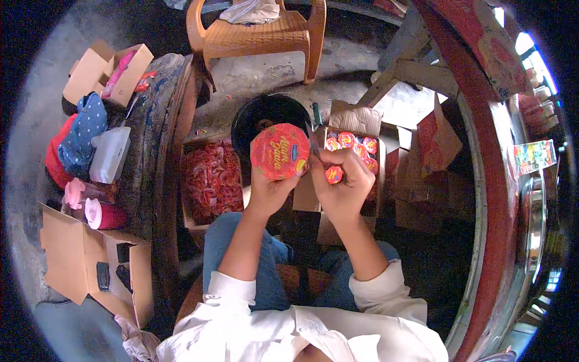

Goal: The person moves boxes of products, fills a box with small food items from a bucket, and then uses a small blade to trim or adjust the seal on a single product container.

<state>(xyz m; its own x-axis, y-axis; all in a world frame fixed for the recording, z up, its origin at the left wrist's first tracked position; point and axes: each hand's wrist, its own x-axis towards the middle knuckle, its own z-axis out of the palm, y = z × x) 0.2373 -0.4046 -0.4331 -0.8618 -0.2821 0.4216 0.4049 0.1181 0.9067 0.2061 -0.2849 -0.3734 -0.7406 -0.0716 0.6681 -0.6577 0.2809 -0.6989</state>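
Head view, and you have two hands up at the centre of the frame, above your two denim knees (220,244). Your left hand (268,192) is partly closed, its fingers hooked under the lower edge of one round red printed piece (280,151). That grip seems chosen to keep the broad face turned up towards you. Your right hand (344,182) is nearly closed at the piece's right edge, fingers folded; one thin dark blade-like tool (311,134) seems to rise from it, though you can't tell how it is gripped.

Lower and beyond, two cartons flank your hands, probably so each side is within easy reach. The left carton (246,195) is heaped with red wrappers (211,186), too tangled to count; the right carton (356,122) shows about six small round red-and-white pieces (346,140). Between them, behind the red piece, stands one black bucket (243,119).

On the left of the frame, one worn bench (158,114) bears one pale plastic container (111,154), one red cup (110,215) and one dotted blue cloth (91,120), with one open carton at upper left (86,78) nearby. Farthest off, at top centre, stands one tan chair (256,42) with one pale cloth (253,11) on its seat.
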